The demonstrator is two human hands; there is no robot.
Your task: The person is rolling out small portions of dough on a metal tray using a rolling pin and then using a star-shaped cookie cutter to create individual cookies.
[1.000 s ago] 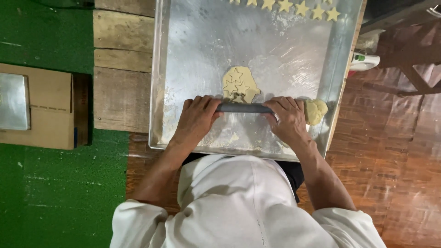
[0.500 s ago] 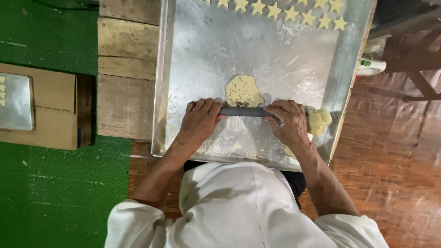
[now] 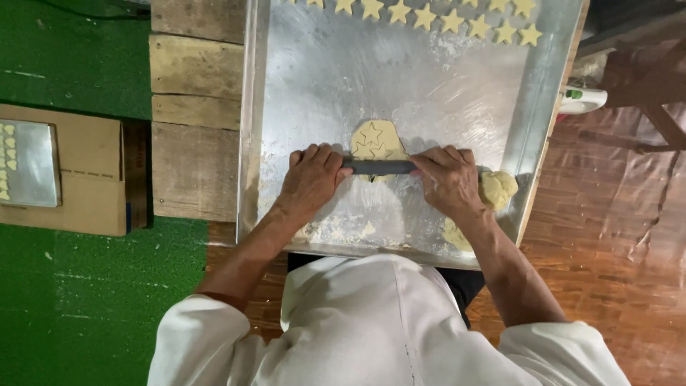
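Both hands grip a dark rolling pin [image 3: 379, 166] laid crosswise on a big metal tray [image 3: 321, 78]. My left hand [image 3: 311, 179] closes over its left end, my right hand [image 3: 446, 179] over its right end. Just beyond the pin lies a flat piece of yellow dough [image 3: 375, 139] with star shapes cut into it. A lump of dough [image 3: 498, 189] sits beside my right wrist. Another flat scrap of dough [image 3: 454, 234] lies near the tray's front rim under my right forearm.
A row of several cut star cookies [image 3: 436, 16] lines the tray's far edge. The tray rests on a wooden plank table [image 3: 193, 121]. A cardboard box [image 3: 86, 179] carrying a small tray [image 3: 28, 163] of stars sits on green carpet at left. A white bottle [image 3: 582, 100] lies at right.
The camera view has shifted so the tray sits lower in the picture. Both hands stay on the rolling pin at the near edge of the flat dough.
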